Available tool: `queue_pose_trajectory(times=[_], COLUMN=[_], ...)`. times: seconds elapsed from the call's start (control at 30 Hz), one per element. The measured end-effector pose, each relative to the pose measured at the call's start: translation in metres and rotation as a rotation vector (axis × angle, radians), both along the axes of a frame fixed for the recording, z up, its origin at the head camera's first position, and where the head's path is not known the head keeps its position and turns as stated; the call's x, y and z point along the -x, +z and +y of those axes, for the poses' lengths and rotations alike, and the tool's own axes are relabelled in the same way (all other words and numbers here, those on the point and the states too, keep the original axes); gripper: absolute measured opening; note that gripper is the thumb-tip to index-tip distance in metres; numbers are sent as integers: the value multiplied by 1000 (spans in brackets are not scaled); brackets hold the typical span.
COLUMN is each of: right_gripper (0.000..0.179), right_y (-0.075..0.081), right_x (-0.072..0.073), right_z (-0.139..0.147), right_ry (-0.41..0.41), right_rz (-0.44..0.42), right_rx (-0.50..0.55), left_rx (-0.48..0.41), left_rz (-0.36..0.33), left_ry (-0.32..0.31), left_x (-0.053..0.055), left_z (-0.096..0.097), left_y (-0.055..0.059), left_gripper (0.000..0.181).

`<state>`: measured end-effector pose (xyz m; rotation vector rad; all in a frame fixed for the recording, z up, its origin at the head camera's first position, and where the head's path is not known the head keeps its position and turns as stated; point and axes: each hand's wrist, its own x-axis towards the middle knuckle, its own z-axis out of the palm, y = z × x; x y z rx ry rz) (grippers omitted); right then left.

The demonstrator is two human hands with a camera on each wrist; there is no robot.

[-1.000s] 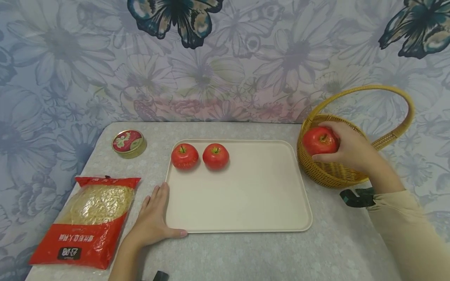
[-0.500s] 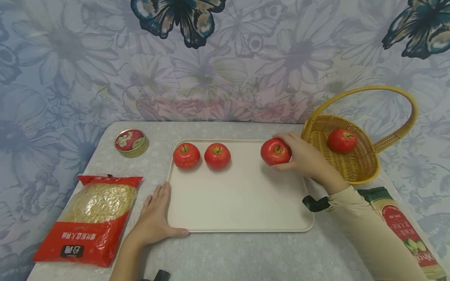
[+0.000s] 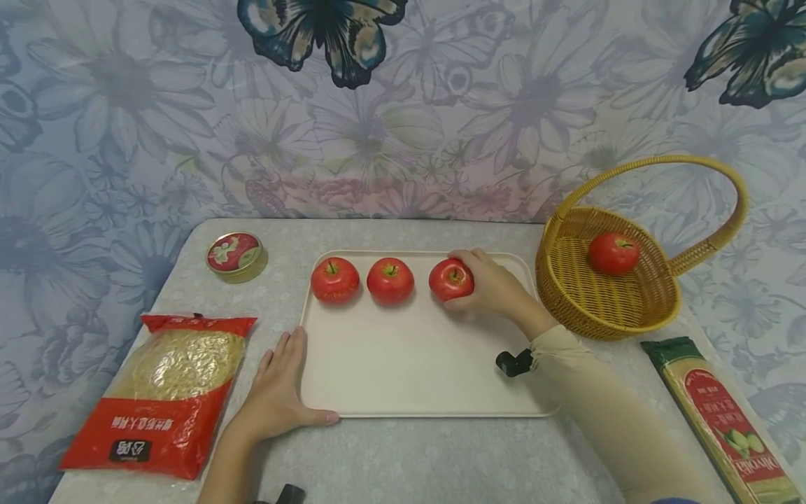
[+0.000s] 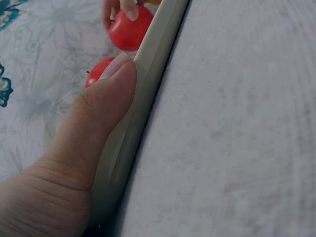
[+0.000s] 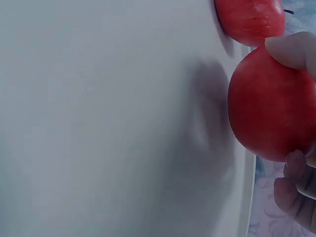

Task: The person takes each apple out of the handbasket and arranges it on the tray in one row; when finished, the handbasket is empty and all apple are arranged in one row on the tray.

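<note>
My right hand (image 3: 494,288) grips a red apple (image 3: 450,279) over the back right part of a cream tray (image 3: 415,371). In the right wrist view thumb and fingers wrap this apple (image 5: 274,106), and its shadow falls on the tray. Two more red apples, one at the back left corner (image 3: 335,280) and another beside it (image 3: 390,281), rest on the tray in a row with the held one. My left hand (image 3: 277,392) lies with straight fingers against the tray's left edge, its thumb (image 4: 98,106) along the front corner.
A yellow wicker basket (image 3: 567,297) with one apple (image 3: 613,253) stands right of the tray. Near the right edge lies a long Olivoilà packet (image 3: 720,413). A red pasta bag (image 3: 157,399) and a round tin (image 3: 236,257) sit on the left.
My right hand has carried the apple out of the basket and leftward over the tray, beside the other two. The packet at right has come into view. The left hand stays put.
</note>
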<state>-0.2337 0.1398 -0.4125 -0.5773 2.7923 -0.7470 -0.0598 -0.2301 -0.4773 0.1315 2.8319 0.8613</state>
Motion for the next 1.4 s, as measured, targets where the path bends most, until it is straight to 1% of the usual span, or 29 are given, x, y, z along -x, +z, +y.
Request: queue_pose_trajectory(times=[0.33,0.5,0.7,0.8,0.9,1.03,1.17,1.4], right_gripper=[93,94,93,97,101,98,88,74], right_y=[-7,-6,-6,-6,-4,4,19,42], right_x=[4,7,12,12,10,4,-6,-27], right_z=[-8,-9,-6,-5,-2,6,18,52], right_ry=[-12,-17,-12,-8,1,8,12,6], right_rz=[-30,-57,-102,-113,-102,-71,-30,94], right_rx=[-11,-20,-21,-18,-10,20,57,118], left_rx=[7,5,-3,-7,-9,-7,-1,-5], left_rz=[3,0,-1,-1,5,5,2,-4], left_ry=[0,-1,-3,-3,-7,-7,-7,-1], left_x=[1,1,2,2,2,2,1,0], left_z=[2,2,3,3,3,2,1,0], left_y=[1,4,3,3,3,2,0,0], left_gripper=[160,160,160,160,160,160,160,160])
